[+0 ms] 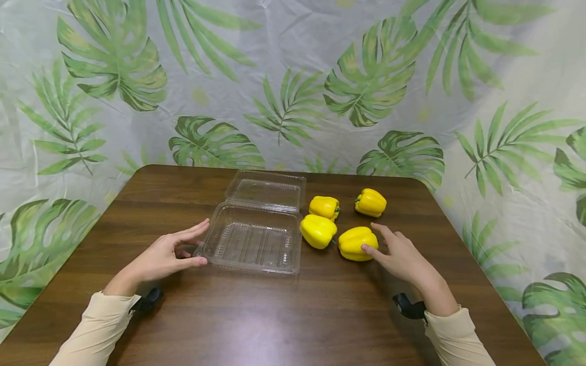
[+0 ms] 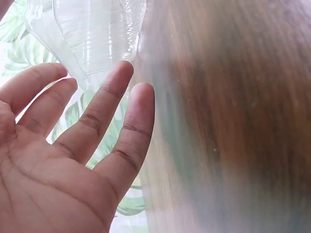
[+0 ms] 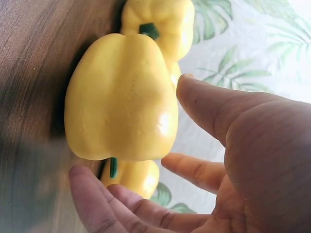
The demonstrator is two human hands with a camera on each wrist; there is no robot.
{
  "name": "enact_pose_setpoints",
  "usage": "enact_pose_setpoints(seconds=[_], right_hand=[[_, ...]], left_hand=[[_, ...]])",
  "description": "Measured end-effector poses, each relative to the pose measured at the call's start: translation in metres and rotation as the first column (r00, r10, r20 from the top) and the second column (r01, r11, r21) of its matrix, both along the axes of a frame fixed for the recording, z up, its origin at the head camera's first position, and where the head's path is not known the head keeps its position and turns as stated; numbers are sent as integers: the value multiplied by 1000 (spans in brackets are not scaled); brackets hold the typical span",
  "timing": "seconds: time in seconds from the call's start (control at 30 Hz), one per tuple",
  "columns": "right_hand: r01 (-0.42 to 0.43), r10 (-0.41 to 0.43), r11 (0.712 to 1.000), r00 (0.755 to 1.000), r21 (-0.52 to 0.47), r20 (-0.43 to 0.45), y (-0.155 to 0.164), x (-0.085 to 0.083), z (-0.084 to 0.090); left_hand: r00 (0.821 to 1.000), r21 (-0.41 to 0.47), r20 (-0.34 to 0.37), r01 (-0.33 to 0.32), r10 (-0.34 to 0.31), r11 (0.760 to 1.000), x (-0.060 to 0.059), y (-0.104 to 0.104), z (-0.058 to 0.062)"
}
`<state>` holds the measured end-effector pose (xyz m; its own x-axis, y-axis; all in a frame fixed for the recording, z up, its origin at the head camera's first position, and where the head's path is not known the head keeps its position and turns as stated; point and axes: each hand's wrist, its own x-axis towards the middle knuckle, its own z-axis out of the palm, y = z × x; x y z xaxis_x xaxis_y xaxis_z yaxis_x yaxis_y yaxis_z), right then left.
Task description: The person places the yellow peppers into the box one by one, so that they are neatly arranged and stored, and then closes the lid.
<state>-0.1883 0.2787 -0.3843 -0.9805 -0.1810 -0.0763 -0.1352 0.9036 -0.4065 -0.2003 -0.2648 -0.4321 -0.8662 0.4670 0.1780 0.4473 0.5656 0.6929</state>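
Yellow peppers, four of them, sit on the brown wooden surface [image 1: 284, 315] at about 3 o'clock from a clear plastic clamshell container [image 1: 256, 239] that lies with its lid flipped back. The right hand [image 1: 400, 254] has loosely spread fingers around the nearest pepper [image 1: 356, 243], with a fingertip on its front side and the thumb beside it, not really clamped yet. The other three peppers [image 1: 318, 230] are up at 11 to 12 o'clock from that one. The left hand [image 1: 167, 254] is wide open, fingers straight, touching the container's 9 o'clock edge. Leafy green backdrop [image 1: 293, 76] behind everything.
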Motion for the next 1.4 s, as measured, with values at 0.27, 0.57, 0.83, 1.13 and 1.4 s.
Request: enact_pose_setpoints(seconds=[0.27,0.57,0.83,1.13,1.4], right_hand=[[-25,25,1000,999,0,-38,2,-6,-5],[-52,50,998,998,-38,-37,7,-13,-3],[-90,89,996,995,-27,-35,14,-21,2],[-136,133,990,989,-36,-63,19,-25,3],[-125,123,992,990,-32,-68,19,-23,4]], left_hand=[[1000,2,-8,-14,14,1000,2,1,0],[999,23,-45,-8,9,1000,5,3,-2],[997,36,-78,4,-1,999,9,3,-5],[997,51,-74,-1,5,999,14,4,-10],[995,57,-95,15,-10,998,18,3,-11]])
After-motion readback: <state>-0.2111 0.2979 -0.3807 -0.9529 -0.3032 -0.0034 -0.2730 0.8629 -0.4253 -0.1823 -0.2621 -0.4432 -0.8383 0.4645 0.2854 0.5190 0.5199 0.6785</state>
